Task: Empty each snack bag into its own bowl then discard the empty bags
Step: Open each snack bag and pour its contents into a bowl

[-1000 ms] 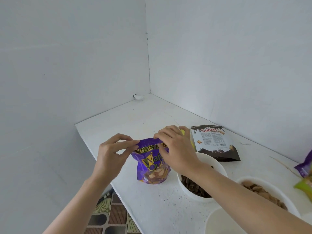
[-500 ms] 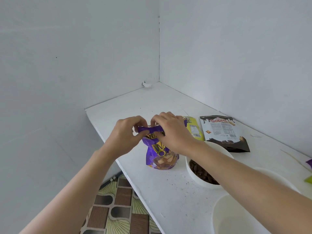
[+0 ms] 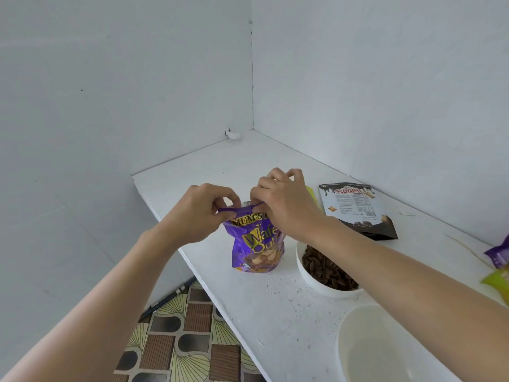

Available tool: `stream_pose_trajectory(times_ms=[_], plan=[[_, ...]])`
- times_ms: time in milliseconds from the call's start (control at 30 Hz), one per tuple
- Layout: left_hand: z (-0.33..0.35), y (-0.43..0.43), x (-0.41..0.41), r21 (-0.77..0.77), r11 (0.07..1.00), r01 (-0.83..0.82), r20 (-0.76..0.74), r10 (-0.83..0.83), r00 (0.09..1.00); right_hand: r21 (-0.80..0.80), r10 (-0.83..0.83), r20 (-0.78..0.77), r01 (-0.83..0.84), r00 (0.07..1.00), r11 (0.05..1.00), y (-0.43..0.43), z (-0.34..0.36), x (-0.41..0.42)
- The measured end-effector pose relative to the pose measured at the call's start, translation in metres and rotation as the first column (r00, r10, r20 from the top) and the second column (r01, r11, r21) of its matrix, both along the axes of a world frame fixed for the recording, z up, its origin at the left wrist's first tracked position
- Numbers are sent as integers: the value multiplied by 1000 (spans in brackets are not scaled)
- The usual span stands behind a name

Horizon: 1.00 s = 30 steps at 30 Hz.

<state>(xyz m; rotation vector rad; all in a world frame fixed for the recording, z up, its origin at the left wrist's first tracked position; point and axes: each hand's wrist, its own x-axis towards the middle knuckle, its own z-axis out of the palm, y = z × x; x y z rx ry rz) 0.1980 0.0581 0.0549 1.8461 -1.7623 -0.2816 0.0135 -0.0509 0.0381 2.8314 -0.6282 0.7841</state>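
At the bottom right of the frame, nearest to me, I see an empty white bowl (image 3: 347,330) on the white table (image 3: 275,307); the right forearm crosses above it. At the bottom left, below the table edge, is a floor with brown and cream tiles (image 3: 176,334).

A little further up, right of the middle, stands a second white bowl (image 3: 309,280) filled with dark snack pieces (image 3: 327,271). The forearm hides part of it.

Just left of this bowl, in the middle of the frame, the purple snack bag (image 3: 256,244) stands upright on the table, near its left edge. Both hands are at its top. The left hand (image 3: 198,213) pinches the upper edge on the left side between thumb and curled fingers. The right hand (image 3: 286,205) pinches the same edge on the right side, and its other fingers are bent above the bag. Between the two hands a small strip of silver shows at the mouth of the bag. I cannot tell if the bag is already open.

At the right border of the frame I see a purple packet (image 3: 498,252) and under it a yellow-green packet (image 3: 495,279), both cut by the border.

Further up, behind the right hand, a corner of a yellow bag (image 3: 312,195) shows. Beside it, to the right, a black and white bag (image 3: 355,208) lies flat on the table.

In the far corner, above the middle, a small white object (image 3: 232,134) sits where the table meets the pale walls (image 3: 110,92).
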Motion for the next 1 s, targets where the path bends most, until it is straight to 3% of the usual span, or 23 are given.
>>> stream_pose_trajectory(times_ms=[133,267,400,700,1000], plan=[[9,0,-3,111,993,45,-37,-41,998,-12,-3,40,3,999,1000,1,-1,-3],[17,1,-5,215,961,172,-176,-136,975,199,77,106,-97,991,975,2,-3,-11],[17,-4,-15,220,962,160,-315,-85,945,307,109,148,-151,983,940,4,-4,-15],[17,-7,-23,176,981,87,-312,-28,950,399,172,258,-266,951,878,10,-15,-15],[12,-4,-28,167,985,47,-301,5,954,331,257,168,-300,952,895,11,-13,-19]])
